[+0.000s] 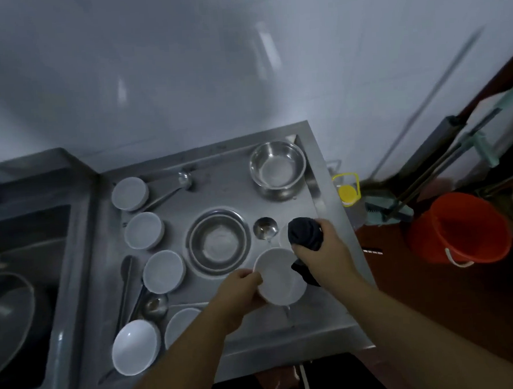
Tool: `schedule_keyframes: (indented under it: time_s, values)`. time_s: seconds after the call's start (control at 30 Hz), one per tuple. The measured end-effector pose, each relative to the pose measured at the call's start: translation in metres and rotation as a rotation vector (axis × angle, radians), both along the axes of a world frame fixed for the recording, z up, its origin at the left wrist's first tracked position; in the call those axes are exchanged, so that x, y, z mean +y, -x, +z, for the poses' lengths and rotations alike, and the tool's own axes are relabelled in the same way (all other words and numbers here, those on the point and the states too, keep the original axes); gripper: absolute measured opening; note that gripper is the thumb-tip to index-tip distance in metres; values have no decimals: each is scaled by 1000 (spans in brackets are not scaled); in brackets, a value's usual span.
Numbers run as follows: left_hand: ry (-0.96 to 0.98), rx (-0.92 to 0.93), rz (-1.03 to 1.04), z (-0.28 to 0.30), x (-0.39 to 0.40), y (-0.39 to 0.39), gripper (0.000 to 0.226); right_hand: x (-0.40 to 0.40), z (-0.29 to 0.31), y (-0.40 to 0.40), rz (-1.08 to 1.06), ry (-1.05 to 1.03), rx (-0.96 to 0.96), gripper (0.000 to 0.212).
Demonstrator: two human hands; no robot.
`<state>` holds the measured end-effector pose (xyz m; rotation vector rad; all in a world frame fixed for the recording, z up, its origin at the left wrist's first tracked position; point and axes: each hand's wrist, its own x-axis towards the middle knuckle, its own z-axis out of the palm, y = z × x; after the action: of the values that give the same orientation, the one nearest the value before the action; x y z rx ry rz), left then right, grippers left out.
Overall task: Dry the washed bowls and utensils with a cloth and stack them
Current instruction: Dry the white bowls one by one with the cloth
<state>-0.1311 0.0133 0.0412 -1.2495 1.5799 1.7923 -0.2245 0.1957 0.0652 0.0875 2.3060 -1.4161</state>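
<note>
Low in the middle of the frame, the left hand (241, 288) grips a white bowl (279, 275) by its left rim, holding it tilted above the steel counter (331, 307), while the right hand (318, 244) clutches a bunched dark cloth (305, 232) just beside the bowl's upper right edge, near but apparently not yet inside it. A thin trickle seems to drip from the bowl's lower edge, so it looks wet. The step in hand appears to be drying this bowl. Next, the cloth likely needs pressing into the bowl and turning round its wall, with the left hand steadying it. To the left, several white bowls (145, 230) lie upside down in a column, unstacked; two steel bowls (277, 166) and ladles (264, 227) wait further up.
</note>
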Motion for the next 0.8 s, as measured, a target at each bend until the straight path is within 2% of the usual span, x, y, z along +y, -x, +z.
schedule_keyframes:
  time_s: [0.1, 0.27, 0.37, 0.47, 0.57, 0.7, 0.8]
  values:
    - [-90, 107, 143, 29, -29, -6, 25, -35, 31, -2, 72, 88, 72, 48]
    - [-195, 293, 272, 80, -82, -17, 28, -97, 80, -17, 304, 72, 206, 26]
    - [-216, 409, 270, 106, -112, -24, 24, -136, 105, -34, 439, -13, 358, 27]
    - [-227, 502, 222, 128, -142, -36, 20, -170, 122, -52, 474, -21, 501, 39]
    - [-309, 571, 156, 139, -179, -54, 49, -196, 133, -69, 453, -9, 576, 44]
    - [-357, 594, 51, 147, -217, -77, 63, -223, 147, -93, 436, -7, 605, 46]
    - [-398, 649, -23, 152, -233, -93, 83, -240, 155, -113, 420, 64, 602, 46]
